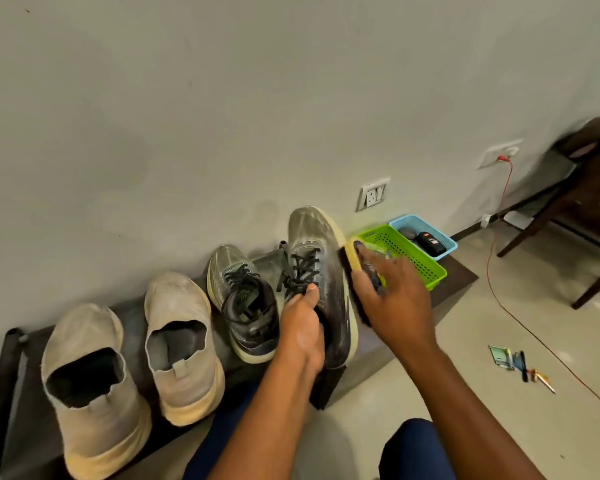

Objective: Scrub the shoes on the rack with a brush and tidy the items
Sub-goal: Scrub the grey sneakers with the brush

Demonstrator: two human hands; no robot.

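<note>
Left of the grey sneaker point(317, 271) I'm working on, two beige slip-ons point(132, 355) and its mate point(243, 303) sit on the rack point(7, 375). My left hand point(300, 327) grips that sneaker at the tongue, thumb on the laces, tilting it. Right of the sneaker, my right hand point(392, 292) curls round the brush point(355, 268), bristles against its side. I'd keep short, firm strokes along the sole edge. Further right sits the green basket point(426, 268).

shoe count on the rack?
4. Two beige slip-ons, far left and next; one grey lace-up mid-rack; its mate held by the left hand. None visibly hidden.
</note>
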